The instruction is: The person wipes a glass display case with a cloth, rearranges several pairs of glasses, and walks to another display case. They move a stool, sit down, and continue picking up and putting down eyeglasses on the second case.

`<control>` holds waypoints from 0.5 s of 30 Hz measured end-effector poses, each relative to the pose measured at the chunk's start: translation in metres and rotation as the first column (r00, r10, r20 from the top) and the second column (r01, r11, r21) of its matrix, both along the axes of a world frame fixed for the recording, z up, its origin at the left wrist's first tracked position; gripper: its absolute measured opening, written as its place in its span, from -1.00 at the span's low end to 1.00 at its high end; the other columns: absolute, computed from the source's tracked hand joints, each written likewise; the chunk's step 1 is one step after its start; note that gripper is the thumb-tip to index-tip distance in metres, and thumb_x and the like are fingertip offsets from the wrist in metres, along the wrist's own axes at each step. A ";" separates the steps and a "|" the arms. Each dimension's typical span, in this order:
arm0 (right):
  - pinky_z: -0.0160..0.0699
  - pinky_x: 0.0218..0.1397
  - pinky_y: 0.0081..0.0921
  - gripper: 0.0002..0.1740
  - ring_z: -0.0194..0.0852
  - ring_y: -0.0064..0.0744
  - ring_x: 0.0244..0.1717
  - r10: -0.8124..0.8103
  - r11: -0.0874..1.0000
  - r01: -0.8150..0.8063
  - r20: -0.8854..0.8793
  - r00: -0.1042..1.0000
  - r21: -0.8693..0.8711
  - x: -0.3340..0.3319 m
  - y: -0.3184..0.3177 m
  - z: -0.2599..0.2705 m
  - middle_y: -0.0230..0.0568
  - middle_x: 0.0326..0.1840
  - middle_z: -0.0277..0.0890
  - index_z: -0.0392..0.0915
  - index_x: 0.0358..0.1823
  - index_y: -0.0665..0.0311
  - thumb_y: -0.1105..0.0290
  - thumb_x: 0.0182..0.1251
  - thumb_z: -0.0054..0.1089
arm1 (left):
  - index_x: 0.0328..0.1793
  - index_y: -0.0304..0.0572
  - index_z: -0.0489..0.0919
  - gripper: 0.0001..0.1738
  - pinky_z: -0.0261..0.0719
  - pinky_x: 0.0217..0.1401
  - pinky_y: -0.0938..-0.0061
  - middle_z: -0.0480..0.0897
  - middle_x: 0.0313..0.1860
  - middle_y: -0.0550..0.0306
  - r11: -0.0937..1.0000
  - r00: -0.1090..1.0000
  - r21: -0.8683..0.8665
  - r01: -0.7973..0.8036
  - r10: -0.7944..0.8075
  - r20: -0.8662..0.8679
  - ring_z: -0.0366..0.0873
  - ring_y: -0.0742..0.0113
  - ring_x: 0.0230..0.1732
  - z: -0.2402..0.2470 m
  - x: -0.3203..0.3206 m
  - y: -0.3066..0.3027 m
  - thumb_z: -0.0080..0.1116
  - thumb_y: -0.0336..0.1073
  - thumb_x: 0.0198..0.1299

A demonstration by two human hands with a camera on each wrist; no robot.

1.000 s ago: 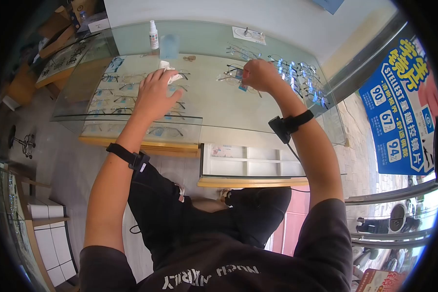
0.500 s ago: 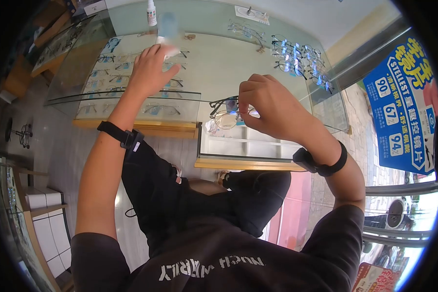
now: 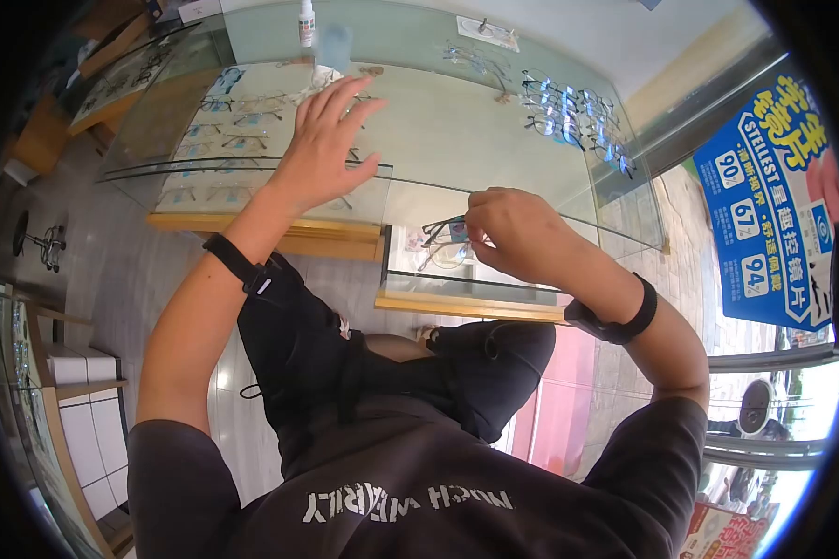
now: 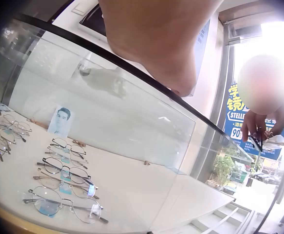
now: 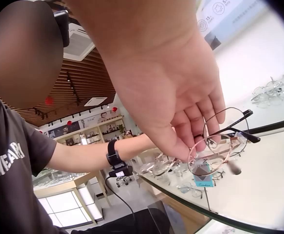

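Observation:
My right hand (image 3: 517, 228) pinches eyeglasses (image 3: 443, 244) between thumb and fingers, over the counter's front edge. In the right wrist view the eyeglasses (image 5: 209, 151) look like two pairs together, one dark with black temple tips, one rose-gold with a brown tip. A blue-green tag (image 5: 203, 181) hangs at the rose-gold rim. My left hand (image 3: 322, 149) is held over the glass counter top (image 3: 438, 163), fingers spread and holding nothing. Just beyond its fingertips lies a crumpled white cloth (image 3: 319, 78).
Rows of eyeglasses (image 4: 64, 170) lie under the glass on the left; more eyeglasses (image 3: 569, 112) sit at the right. A white spray bottle (image 3: 307, 23) stands at the back beside a pale blue translucent item (image 3: 334, 45). An open drawer (image 3: 475, 284) juts out below the counter front.
My right hand has brought eyeglasses from the counter's back right toward me, over the front edge. My left hand has come off the white cloth and moved toward me, slightly right.

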State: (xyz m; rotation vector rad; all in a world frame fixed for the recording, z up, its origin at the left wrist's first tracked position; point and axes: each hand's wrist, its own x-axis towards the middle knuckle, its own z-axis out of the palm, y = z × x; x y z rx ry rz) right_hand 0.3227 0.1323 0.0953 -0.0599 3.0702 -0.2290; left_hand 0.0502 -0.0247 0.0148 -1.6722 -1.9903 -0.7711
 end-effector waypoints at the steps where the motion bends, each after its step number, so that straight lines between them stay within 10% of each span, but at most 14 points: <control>1: 0.73 0.07 -0.06 -0.90 0.72 0.10 -0.04 -0.041 0.999 0.041 0.036 0.999 -0.013 0.001 -0.001 0.000 -0.03 -0.17 0.69 0.73 -0.29 0.38 0.51 0.24 0.30 | 0.65 0.06 0.46 -0.12 0.00 0.79 -0.12 0.25 0.75 -0.10 0.994 0.994 -0.048 0.098 -0.096 0.042 0.08 -0.15 0.79 -0.004 0.019 -0.005 0.49 -0.11 0.15; 15: 0.77 0.05 -0.09 -0.90 0.78 0.14 -0.05 -0.126 0.984 0.092 0.232 0.964 0.154 -0.004 0.016 -0.040 0.11 -0.14 0.75 0.76 -0.29 0.40 0.55 0.20 0.32 | 0.80 0.03 0.17 0.31 -0.25 0.86 -0.22 0.07 0.83 -0.17 0.937 0.962 -0.289 0.195 -0.125 0.243 -0.16 -0.25 0.87 -0.008 0.090 -0.036 0.67 0.20 -0.01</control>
